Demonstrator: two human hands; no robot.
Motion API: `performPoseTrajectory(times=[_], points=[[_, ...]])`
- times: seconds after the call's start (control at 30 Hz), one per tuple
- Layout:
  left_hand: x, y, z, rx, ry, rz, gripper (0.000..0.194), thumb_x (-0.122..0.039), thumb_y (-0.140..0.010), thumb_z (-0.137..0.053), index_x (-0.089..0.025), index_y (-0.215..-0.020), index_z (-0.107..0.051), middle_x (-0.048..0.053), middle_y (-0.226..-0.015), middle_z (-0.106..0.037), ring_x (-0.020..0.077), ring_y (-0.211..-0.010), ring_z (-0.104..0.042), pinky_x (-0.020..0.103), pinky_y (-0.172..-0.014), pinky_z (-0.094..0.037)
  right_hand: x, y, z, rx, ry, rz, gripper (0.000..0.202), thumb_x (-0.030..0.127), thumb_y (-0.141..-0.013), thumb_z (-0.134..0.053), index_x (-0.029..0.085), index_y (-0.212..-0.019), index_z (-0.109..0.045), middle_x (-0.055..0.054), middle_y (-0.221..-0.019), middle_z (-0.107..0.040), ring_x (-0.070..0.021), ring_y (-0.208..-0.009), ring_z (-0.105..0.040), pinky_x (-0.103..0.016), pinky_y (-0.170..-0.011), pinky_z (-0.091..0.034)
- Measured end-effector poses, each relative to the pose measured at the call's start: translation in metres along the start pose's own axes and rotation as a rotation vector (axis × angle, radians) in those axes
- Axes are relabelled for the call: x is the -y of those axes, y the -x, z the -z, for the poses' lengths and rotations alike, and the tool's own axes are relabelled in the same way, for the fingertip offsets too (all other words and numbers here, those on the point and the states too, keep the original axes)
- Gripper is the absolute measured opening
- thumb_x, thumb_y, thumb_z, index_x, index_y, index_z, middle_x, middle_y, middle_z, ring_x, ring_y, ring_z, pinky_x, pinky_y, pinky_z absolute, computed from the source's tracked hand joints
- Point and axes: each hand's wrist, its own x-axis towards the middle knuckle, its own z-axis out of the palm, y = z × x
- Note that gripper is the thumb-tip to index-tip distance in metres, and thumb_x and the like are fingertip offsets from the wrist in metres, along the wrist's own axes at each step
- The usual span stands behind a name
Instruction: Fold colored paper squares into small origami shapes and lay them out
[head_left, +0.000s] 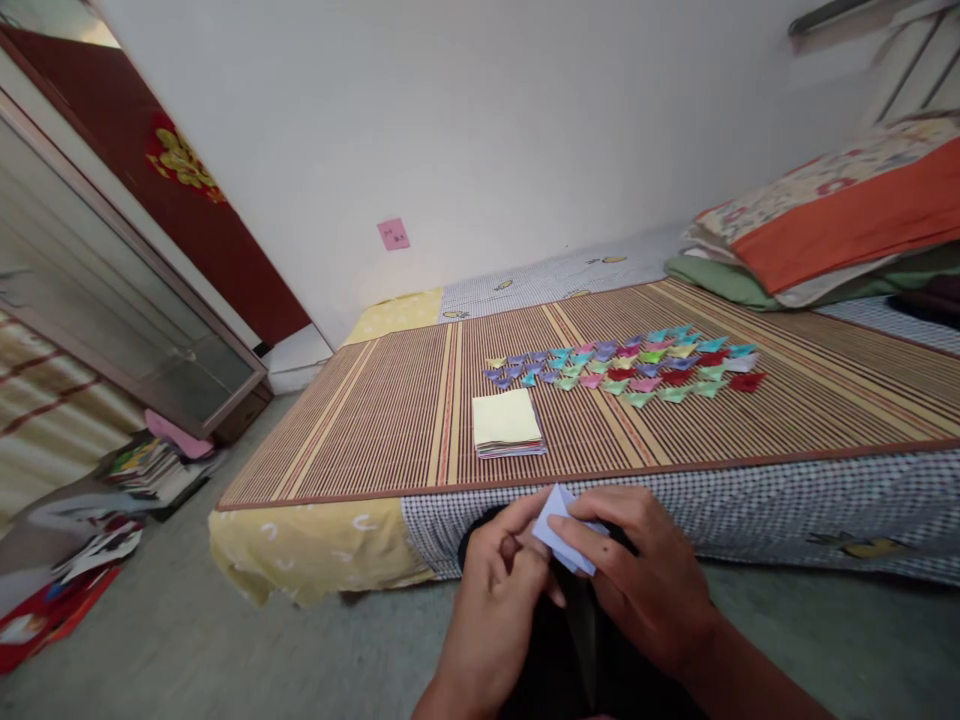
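Observation:
Between my two hands is a small folded sheet of pale blue-violet origami paper (559, 527), in front of the bed's edge. My left hand (501, 570) pinches its left side, with thumb and fingers curled together. On the other side my right hand (637, 575) grips the paper, its index finger lying across the folded face. Just beyond, a stack of square paper sheets (507, 420), pale yellow on top, lies on the striped mat (375, 420). Several small folded paper pieces (622, 368) in many colours stand in rows behind the stack.
Folded bedding (832, 220) is piled at the right end of the bed. A yellow and checked sheet (315, 545) hangs over the front edge. Books (150, 470) and papers lie on the floor at left, by a glass-panelled door (135, 260). A pink note (393, 234) is on the wall.

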Motion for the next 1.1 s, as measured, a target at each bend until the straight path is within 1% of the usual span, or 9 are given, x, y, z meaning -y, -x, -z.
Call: performPoseTrajectory(times=[0.07,0.2,0.33,0.47,0.6,0.83,0.9,1.0,1.1], points=[[0.001,-0.002,0.002,-0.006,0.131,0.039,0.04,-0.033,-0.085,-0.071,-0.011,-0.118,-0.077,0.005,-0.078,-0.068,0.0104,-0.06,-0.055,0.021,-0.057,-0.05,-0.001,0.002,-0.002,0.028,0.026,0.025,0.029,0.008,-0.099,-0.05,0.023,-0.115,-0.068,-0.009,-0.101,-0.066,-0.0231,-0.097,-0.061,-0.037,-0.084,-0.053],[-0.001,-0.006,0.003,0.119,0.32,0.106,0.03,-0.027,-0.079,-0.075,-0.009,-0.102,-0.081,0.008,-0.083,-0.07,0.0119,-0.067,-0.057,0.021,-0.059,-0.053,-0.002,0.0,-0.003,0.083,0.059,0.075,0.024,0.008,-0.099,-0.053,0.019,-0.114,-0.067,-0.009,-0.099,-0.068,-0.0236,-0.098,-0.06,-0.037,-0.085,-0.051],[-0.002,-0.009,0.004,0.124,0.445,0.128,0.023,-0.025,-0.083,-0.073,-0.013,-0.1,-0.082,0.009,-0.087,-0.072,0.014,-0.073,-0.062,0.023,-0.064,-0.057,-0.004,-0.006,-0.003,0.093,0.047,0.089,0.023,0.009,-0.099,-0.053,0.018,-0.114,-0.068,-0.01,-0.1,-0.068,-0.0242,-0.099,-0.06,-0.04,-0.089,-0.05],[-0.001,-0.01,0.007,0.184,0.488,0.147,0.029,-0.014,-0.074,-0.074,-0.011,-0.102,-0.082,0.007,-0.08,-0.071,0.0139,-0.071,-0.064,0.024,-0.067,-0.059,-0.005,-0.009,-0.004,0.1,0.039,0.077,0.023,0.008,-0.1,-0.051,0.018,-0.111,-0.069,-0.01,-0.1,-0.069,-0.0242,-0.099,-0.061,-0.04,-0.088,-0.051],[0.0,-0.013,0.01,0.122,0.538,0.196,0.025,-0.02,-0.075,-0.079,-0.011,-0.098,-0.081,0.008,-0.083,-0.071,0.0156,-0.074,-0.065,0.027,-0.066,-0.06,-0.007,-0.007,-0.006,0.116,0.003,0.1,0.023,0.008,-0.101,-0.05,0.016,-0.109,-0.07,-0.01,-0.104,-0.071,-0.0235,-0.103,-0.061,-0.04,-0.092,-0.05],[0.007,-0.024,0.009,0.022,0.588,0.256,0.026,-0.029,-0.074,-0.089,-0.011,-0.091,-0.08,0.003,-0.077,-0.07,0.0091,-0.063,-0.061,0.024,-0.066,-0.058,-0.011,-0.004,-0.009,0.215,-0.149,0.104,0.029,0.003,-0.101,-0.048,0.016,-0.118,-0.067,-0.009,-0.119,-0.072,-0.0234,-0.123,-0.06,-0.042,-0.107,-0.045],[0.009,-0.025,0.008,-0.04,0.585,0.203,0.027,-0.03,-0.075,-0.089,-0.012,-0.094,-0.081,0.006,-0.083,-0.074,0.0116,-0.069,-0.065,0.023,-0.066,-0.057,-0.009,-0.006,-0.008,0.143,-0.197,0.035,0.032,0.0,-0.098,-0.047,0.018,-0.119,-0.065,-0.009,-0.119,-0.071,-0.0226,-0.122,-0.061,-0.04,-0.104,-0.048],[0.011,-0.026,0.005,-0.117,0.549,0.092,0.031,-0.034,-0.078,-0.086,-0.014,-0.101,-0.081,0.01,-0.095,-0.079,0.0183,-0.083,-0.072,0.025,-0.074,-0.057,-0.004,-0.009,-0.008,0.015,-0.232,-0.235,0.025,0.005,-0.097,-0.05,0.02,-0.109,-0.065,-0.007,-0.104,-0.071,-0.0205,-0.102,-0.067,-0.033,-0.088,-0.054],[0.013,-0.026,0.0,-0.157,0.538,0.019,0.033,-0.038,-0.079,-0.085,-0.016,-0.102,-0.082,0.011,-0.1,-0.081,0.0239,-0.093,-0.074,0.032,-0.086,-0.057,0.003,-0.012,-0.01,0.125,-0.343,-0.563,0.012,0.019,-0.096,-0.06,0.022,-0.084,-0.061,0.001,-0.074,-0.063,-0.0154,-0.066,-0.061,-0.026,-0.062,-0.05]])
